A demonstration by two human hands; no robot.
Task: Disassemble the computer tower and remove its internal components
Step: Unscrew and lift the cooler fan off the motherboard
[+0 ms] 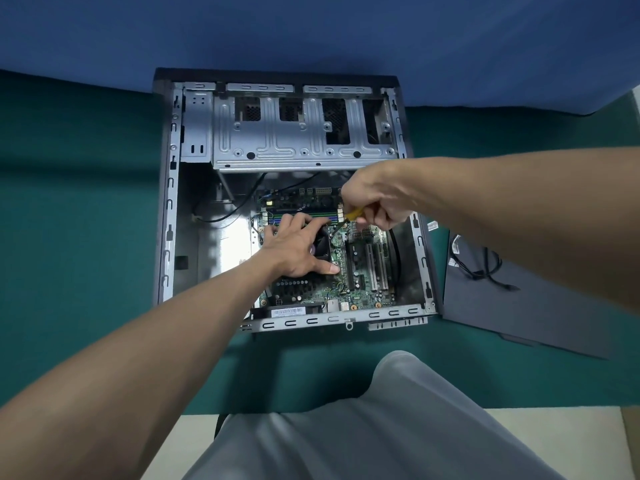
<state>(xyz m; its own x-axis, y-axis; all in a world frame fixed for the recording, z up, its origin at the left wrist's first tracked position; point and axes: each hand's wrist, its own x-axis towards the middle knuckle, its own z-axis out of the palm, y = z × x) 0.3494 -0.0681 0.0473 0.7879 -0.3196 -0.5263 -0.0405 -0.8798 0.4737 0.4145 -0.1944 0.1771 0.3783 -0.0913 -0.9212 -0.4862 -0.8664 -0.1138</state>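
Note:
The open computer tower (169, 209) lies on its side on a green table, its green motherboard (360, 289) exposed. My left hand (294, 247) lies spread over the black CPU cooler fan (322, 247), fingers resting on it and thumb on the board. My right hand (374, 199) grips a yellow-handled screwdriver (353, 214), whose tip points down at the cooler's upper right corner. The fan is largely hidden by my left hand.
A metal drive cage (298, 133) fills the case's far half. Black cables (225, 209) loop inside the case at the left. The removed dark side panel (519, 306) lies to the right with a black cable (481, 268) on it. My knee (398, 393) is below the table edge.

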